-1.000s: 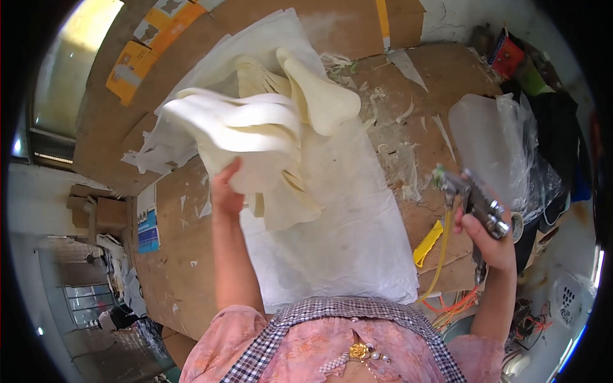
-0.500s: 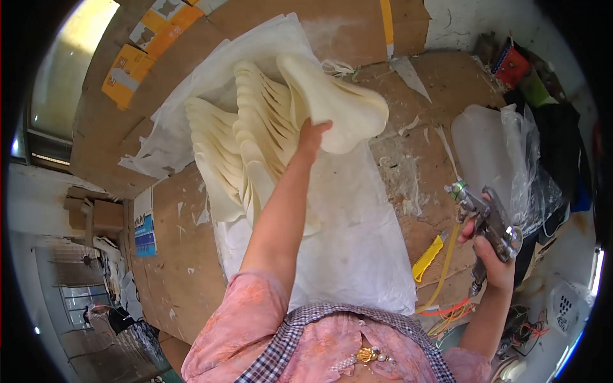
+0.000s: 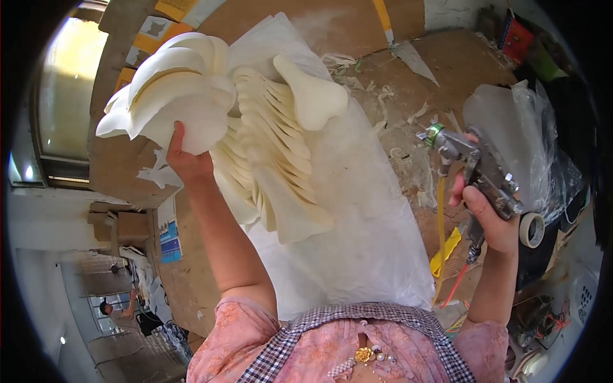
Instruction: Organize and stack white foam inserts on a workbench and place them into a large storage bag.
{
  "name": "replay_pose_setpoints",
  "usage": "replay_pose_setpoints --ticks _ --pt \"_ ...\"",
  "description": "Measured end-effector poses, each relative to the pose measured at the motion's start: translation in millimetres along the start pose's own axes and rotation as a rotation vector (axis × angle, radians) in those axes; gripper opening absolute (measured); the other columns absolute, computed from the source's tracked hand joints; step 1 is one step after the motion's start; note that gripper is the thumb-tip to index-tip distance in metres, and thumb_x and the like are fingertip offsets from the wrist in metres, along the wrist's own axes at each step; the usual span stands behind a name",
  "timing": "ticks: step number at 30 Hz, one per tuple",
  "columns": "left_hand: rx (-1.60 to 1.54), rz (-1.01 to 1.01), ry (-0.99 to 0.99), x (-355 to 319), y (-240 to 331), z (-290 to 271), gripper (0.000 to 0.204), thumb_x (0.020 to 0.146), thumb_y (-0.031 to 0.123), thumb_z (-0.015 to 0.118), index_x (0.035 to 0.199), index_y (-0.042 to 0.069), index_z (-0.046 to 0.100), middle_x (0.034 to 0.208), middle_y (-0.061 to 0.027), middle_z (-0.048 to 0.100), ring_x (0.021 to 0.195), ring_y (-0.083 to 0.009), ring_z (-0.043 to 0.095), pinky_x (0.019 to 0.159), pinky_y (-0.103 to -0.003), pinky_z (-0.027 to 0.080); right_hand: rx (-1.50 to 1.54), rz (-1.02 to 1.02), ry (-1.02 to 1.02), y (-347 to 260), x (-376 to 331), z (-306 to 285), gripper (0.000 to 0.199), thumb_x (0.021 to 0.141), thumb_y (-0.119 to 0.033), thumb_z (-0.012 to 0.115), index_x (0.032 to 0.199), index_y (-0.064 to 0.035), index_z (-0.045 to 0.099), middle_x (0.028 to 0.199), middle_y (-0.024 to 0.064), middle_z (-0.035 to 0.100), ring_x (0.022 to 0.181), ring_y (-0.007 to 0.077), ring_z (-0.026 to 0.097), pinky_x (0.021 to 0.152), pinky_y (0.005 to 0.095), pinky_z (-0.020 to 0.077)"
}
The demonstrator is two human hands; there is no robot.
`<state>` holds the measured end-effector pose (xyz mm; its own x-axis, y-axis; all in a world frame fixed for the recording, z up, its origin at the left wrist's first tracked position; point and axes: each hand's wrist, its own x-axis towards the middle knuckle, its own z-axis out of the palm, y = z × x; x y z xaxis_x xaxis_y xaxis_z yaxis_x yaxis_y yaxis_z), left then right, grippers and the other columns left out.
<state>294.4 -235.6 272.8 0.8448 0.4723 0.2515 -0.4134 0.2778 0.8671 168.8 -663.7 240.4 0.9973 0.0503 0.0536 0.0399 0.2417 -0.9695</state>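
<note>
1. A spray gun (image 3: 488, 169) (green-ringed at its nozzle) is being gripped by the right hand (image 3: 495, 217), right of the white sheet (image 3: 364, 255).
2. Cream pieces (image 3: 182, 124) are being clutched by the left hand (image 3: 189, 159) at the sheet's far left.
3. Other layered pieces (image 3: 281, 172) are being borne by the sheet.

Left hand (image 3: 190, 161) partly hidden beneath the cream pieces (image 3: 179, 92)

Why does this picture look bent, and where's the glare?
Head view: fisheye distortion bends straight edges near the rim; the tall pale-yellow window at upper left glares nearly white; cream curved pads in the left hand catch light.
</note>
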Motion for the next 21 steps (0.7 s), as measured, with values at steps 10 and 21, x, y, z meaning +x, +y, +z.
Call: replay_pose_setpoints --ticks 10,21 --pt "0.095 -0.303 -0.107 7 -212 27 0.044 0.078 0.018 0.066 0.115 -0.002 0.054 0.113 -0.0091 0.057 0.101 -0.0215 0.056 0.089 -0.034 0.045 -0.106 0.275 -0.051 57 -22 -34 0.041 0.078 -0.014 0.068 0.113 0.0 0.052 0.084 0.0028 0.058 0.073 0.0097 0.057 0.066 0.0251 0.051" --pt "1.232 0.62 -0.59 -12 -239 29 0.039 0.062 0.026 0.069 0.098 0.012 0.068 0.112 -0.0146 0.054 0.109 -0.0332 0.044 0.097 -0.043 0.03 -0.091 0.338 -0.109 78 -37 -26 0.054 0.078 -0.007 0.064 0.126 0.0003 0.04 0.084 0.0059 0.057 0.071 0.0137 0.057 0.069 0.0274 0.0494"
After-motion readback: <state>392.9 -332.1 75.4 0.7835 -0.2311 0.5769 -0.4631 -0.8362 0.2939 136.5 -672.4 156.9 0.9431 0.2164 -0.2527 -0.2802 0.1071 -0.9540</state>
